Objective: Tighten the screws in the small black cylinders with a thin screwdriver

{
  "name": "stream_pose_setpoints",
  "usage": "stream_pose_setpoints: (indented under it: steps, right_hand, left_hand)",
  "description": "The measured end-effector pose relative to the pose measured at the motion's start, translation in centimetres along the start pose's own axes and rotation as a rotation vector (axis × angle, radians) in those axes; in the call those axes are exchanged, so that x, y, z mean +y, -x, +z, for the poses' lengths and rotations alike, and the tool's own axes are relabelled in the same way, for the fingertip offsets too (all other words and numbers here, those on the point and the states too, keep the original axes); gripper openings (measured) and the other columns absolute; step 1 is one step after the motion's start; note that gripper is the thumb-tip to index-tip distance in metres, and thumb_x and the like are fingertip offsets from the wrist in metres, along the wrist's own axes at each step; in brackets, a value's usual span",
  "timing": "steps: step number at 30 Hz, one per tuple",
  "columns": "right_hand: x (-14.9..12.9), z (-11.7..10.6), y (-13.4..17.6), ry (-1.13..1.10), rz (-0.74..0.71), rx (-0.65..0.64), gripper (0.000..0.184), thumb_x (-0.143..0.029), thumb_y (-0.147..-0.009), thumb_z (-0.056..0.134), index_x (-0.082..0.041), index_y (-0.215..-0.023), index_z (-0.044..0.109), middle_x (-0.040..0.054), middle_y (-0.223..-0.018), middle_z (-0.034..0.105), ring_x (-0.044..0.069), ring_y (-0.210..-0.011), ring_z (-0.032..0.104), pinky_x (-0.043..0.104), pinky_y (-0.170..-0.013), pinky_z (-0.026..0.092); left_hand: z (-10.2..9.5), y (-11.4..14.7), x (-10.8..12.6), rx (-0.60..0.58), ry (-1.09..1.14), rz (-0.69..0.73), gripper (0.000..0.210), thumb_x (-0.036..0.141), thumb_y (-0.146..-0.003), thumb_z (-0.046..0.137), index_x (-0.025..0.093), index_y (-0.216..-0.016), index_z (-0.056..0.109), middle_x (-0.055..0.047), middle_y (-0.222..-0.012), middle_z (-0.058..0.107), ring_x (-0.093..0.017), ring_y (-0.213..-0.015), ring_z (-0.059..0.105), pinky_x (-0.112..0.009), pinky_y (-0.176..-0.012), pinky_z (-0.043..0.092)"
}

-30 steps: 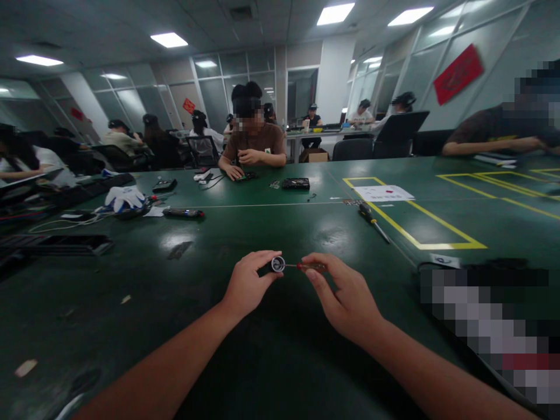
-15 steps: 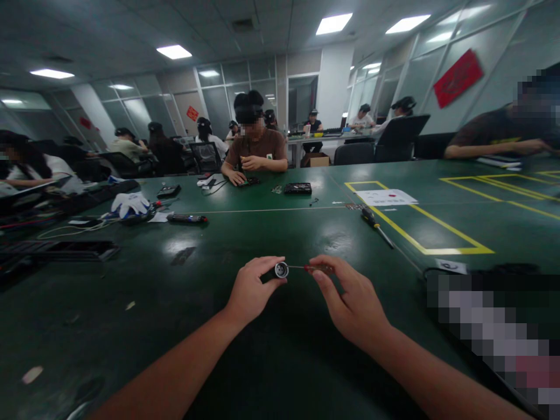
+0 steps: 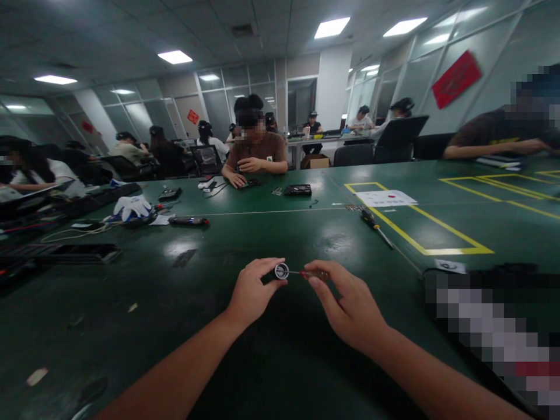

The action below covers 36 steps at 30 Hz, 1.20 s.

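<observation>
One slim shaft (image 3: 294,272) now crosses the rim of the small cylinder (image 3: 281,275)

The wide green surface (image 3: 262,233) fills the near and middle scene, and the things lying on it are where they were half a second ago. At its far edge a co-worker (image 3: 258,150) in a brown shirt bends over, well apart from the near work. To the right, a yellow tape outline (image 3: 459,252) marks the surface.

The left hand (image 3: 252,291) keeps almost the same spot; its grip is a partly closed pinch, thumb and forefinger on either side of the small cylinder, the other fingers hidden. The right hand (image 3: 347,294) has edged left, its grip closed around the handle of a small screwdriver (image 3: 315,274). Farther off to the left, white gloves (image 3: 132,208) lie in a heap; to the far right, a longer screwdriver (image 3: 371,219) rests loose beside the tape.

The small cylinder is in the middle of the scene, held over the surface, its round mouth turned to the near side. Smallest of all is the change: the end of the slim shaft, half a second ago at the right of the rim, now shows across the mouth. That suggests the small screwdriver is being applied inside the cylinder rather than held off it; whether its tip touches anything in there, I can't make out.
</observation>
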State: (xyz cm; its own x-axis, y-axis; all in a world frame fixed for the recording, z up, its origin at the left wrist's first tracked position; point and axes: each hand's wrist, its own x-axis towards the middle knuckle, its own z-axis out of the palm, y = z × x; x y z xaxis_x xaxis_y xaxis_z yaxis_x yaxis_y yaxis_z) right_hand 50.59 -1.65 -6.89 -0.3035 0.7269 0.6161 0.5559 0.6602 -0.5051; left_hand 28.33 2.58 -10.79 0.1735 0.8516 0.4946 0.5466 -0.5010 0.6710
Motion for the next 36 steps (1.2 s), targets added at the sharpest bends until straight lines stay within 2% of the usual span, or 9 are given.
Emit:
stream_pose_setpoints:
  steps: [4, 14, 19, 21, 23, 27, 31, 34, 36]
  right_hand:
    - [0.2, 0.0, 0.0, -0.007, 0.029, 0.049, 0.019, -0.025, -0.103, 0.05, -0.024, -0.119, 0.06, 0.0047, -0.104, 0.075, 0.02, -0.093, 0.073, 0.033, -0.08, 0.055]
    - [0.1, 0.0, -0.1, 0.017, 0.038, 0.066, 0.019, -0.026, -0.103, 0.05, -0.024, -0.118, 0.06, 0.0051, -0.101, 0.075, 0.021, -0.091, 0.073, 0.033, -0.078, 0.056]
    - [0.0, -0.1, -0.3, 0.024, 0.052, 0.023, 0.018, -0.027, -0.101, 0.051, -0.023, -0.114, 0.063, 0.0059, -0.102, 0.076, 0.021, -0.091, 0.073, 0.033, -0.078, 0.055]
    - [-0.3, -0.2, -0.4, 0.008, 0.079, -0.007, 0.018, -0.027, -0.101, 0.051, -0.023, -0.114, 0.063, 0.0041, -0.095, 0.076, 0.02, -0.084, 0.073, 0.032, -0.075, 0.054]
    - [-0.5, -0.3, -0.5, -0.053, 0.115, -0.063, 0.02, -0.026, -0.101, 0.05, -0.024, -0.117, 0.061, 0.001, -0.086, 0.074, 0.018, -0.076, 0.071, 0.03, -0.071, 0.053]
    - [-1.0, -0.2, -0.4, -0.193, 0.126, -0.121, 0.014, -0.03, -0.101, 0.052, -0.024, -0.108, 0.062, 0.0016, -0.091, 0.072, 0.018, -0.081, 0.069, 0.03, -0.073, 0.052]
    - [-0.7, 0.4, -0.3, -0.232, 0.241, -0.066, 0.03, -0.041, -0.105, 0.043, -0.024, -0.098, 0.067, 0.0009, -0.077, 0.066, 0.017, -0.069, 0.064, 0.031, -0.065, 0.049]
    - [-0.1, 0.9, -0.4, -0.336, 0.359, 0.049, 0.022, -0.04, -0.101, 0.052, -0.024, -0.109, 0.064, 0.0031, -0.088, 0.07, 0.019, -0.079, 0.068, 0.032, -0.07, 0.053]
    - [0.3, 1.1, -0.6, -0.456, 0.424, 0.113, 0.022, -0.042, -0.097, 0.058, -0.022, -0.105, 0.064, 0.005, -0.092, 0.072, 0.021, -0.084, 0.07, 0.034, -0.074, 0.055]
  left_hand:
    - [0.0, -0.1, 0.0, 0.025, 0.009, -0.015, 0.044, 0.011, -0.079, 0.081, 0.028, -0.119, 0.074, -0.003, -0.122, 0.074, -0.023, -0.115, 0.068, -0.043, -0.105, 0.052]
    - [0.1, 0.1, -0.1, 0.012, 0.034, -0.02, 0.045, 0.012, -0.078, 0.082, 0.028, -0.119, 0.074, -0.004, -0.122, 0.074, -0.024, -0.116, 0.067, -0.045, -0.106, 0.051]
    - [0.0, 0.1, 0.1, -0.008, 0.016, -0.003, 0.047, 0.013, -0.078, 0.082, 0.028, -0.121, 0.073, -0.003, -0.122, 0.074, -0.023, -0.115, 0.067, -0.044, -0.105, 0.052]
    - [-0.1, 0.0, 0.1, -0.007, 0.011, 0.006, 0.045, 0.012, -0.078, 0.082, 0.027, -0.12, 0.073, -0.004, -0.121, 0.075, -0.023, -0.113, 0.068, -0.045, -0.105, 0.053]
    - [-0.1, 0.0, 0.0, -0.003, 0.011, 0.02, 0.044, 0.012, -0.079, 0.081, 0.027, -0.119, 0.074, -0.005, -0.12, 0.075, -0.023, -0.112, 0.069, -0.046, -0.104, 0.053]
    - [-0.1, 0.0, -0.1, -0.007, 0.019, 0.016, 0.042, 0.011, -0.079, 0.08, 0.027, -0.118, 0.075, -0.005, -0.12, 0.075, -0.024, -0.113, 0.069, -0.047, -0.105, 0.053]
    - [0.0, 0.1, -0.3, -0.005, 0.036, 0.005, 0.043, 0.011, -0.078, 0.08, 0.028, -0.117, 0.075, -0.004, -0.121, 0.075, -0.025, -0.115, 0.069, -0.048, -0.106, 0.053]
    - [0.0, 0.0, -0.3, -0.002, 0.024, 0.011, 0.043, 0.011, -0.079, 0.079, 0.028, -0.118, 0.075, -0.004, -0.121, 0.075, -0.024, -0.115, 0.069, -0.047, -0.107, 0.053]
    - [0.0, 0.0, -0.2, -0.011, 0.006, 0.016, 0.043, 0.01, -0.079, 0.079, 0.027, -0.118, 0.075, -0.004, -0.12, 0.075, -0.024, -0.114, 0.069, -0.047, -0.106, 0.053]
